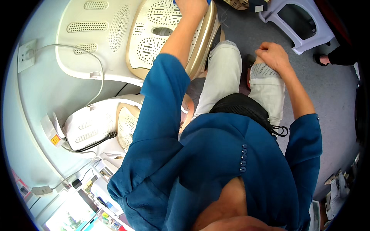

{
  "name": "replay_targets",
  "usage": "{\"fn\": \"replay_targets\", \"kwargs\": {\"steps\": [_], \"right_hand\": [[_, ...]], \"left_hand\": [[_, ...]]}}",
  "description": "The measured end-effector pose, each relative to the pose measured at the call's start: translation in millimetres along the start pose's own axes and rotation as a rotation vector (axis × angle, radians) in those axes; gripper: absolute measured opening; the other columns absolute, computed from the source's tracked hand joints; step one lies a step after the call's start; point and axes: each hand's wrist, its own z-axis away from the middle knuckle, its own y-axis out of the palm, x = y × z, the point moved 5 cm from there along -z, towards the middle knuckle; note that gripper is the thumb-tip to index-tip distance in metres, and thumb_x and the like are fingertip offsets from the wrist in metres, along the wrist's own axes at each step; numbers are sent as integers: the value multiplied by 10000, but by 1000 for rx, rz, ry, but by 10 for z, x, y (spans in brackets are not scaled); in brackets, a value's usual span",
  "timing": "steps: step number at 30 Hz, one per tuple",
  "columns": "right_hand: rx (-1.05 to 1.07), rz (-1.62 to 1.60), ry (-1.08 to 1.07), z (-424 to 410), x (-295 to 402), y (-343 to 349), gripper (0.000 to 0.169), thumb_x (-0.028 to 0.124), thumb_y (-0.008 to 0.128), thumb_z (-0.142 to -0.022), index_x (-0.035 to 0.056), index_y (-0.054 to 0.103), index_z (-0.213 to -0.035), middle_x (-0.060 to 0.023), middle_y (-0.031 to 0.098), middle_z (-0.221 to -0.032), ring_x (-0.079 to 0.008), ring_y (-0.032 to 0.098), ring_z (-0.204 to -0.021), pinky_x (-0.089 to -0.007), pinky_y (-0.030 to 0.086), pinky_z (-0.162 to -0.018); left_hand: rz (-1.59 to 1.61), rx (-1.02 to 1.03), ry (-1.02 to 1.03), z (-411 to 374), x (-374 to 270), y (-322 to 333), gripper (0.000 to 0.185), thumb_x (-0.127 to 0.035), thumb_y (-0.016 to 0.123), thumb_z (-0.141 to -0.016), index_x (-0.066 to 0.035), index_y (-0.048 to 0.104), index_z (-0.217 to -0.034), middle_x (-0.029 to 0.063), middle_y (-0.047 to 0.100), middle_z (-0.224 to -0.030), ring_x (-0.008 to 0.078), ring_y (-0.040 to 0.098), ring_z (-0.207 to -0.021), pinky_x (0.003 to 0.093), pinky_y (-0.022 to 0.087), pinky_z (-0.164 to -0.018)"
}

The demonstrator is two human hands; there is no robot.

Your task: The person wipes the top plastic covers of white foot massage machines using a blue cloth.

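Note:
My left hand [193,8] reaches to the top edge of the view, over a cream perforated panel [150,43] with a gold-coloured rim. Bits of a blue item [208,2], perhaps cloth, show on both sides of this hand; its fingertips are cut off, so the grip cannot be told. The panel belongs to a large white plastic unit with more rows of holes. My right hand [271,56] rests with curled fingers at my knee, by the turned-up, printed end of a light trouser leg [266,73]. No object shows in it.
A similar smaller white unit [92,124] stands at left, with a black cord on it. A cable runs from a wall socket [26,56]. A pale plastic stool [306,47] stands upper right, near another person's sandalled foot [321,59]. Bags or cloths [336,187] lie lower right.

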Motion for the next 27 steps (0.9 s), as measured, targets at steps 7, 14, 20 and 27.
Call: {"fn": "replay_targets", "kwargs": {"steps": [7,14,20,27], "right_hand": [[-118,-44,23,127,-270,-70,399,399,609,-783,71,720,-981,-174,697,-1011,-347,648,-977,-416,490,-856],[-124,-58,-3,143,-374,-135,378,388,618,-791,57,715,-944,-182,698,-952,-366,648,-938,-424,496,-831],[-64,-55,-37,84,-156,-84,384,372,603,-770,55,716,-957,-193,700,-969,-375,649,-965,-441,503,-846],[-59,-87,-29,71,-151,-89,386,352,603,-769,52,718,-982,-179,692,-1032,-371,643,-977,-429,501,-852]], "left_hand": [[175,86,224,1232,82,-668,453,-133,630,-778,0,570,-1207,279,499,-1297,442,525,-1076,541,437,-897],[133,375,208,1890,169,-1109,549,-136,653,-798,-3,510,-1311,295,425,-1392,474,451,-1215,518,388,-1013],[174,217,345,759,-22,-436,512,-224,640,-845,-44,515,-1308,219,487,-1364,404,477,-1212,515,394,-995],[-30,26,-155,-137,1190,139,506,-309,626,-840,34,527,-1199,218,594,-1166,393,578,-1064,493,481,-890]]}}
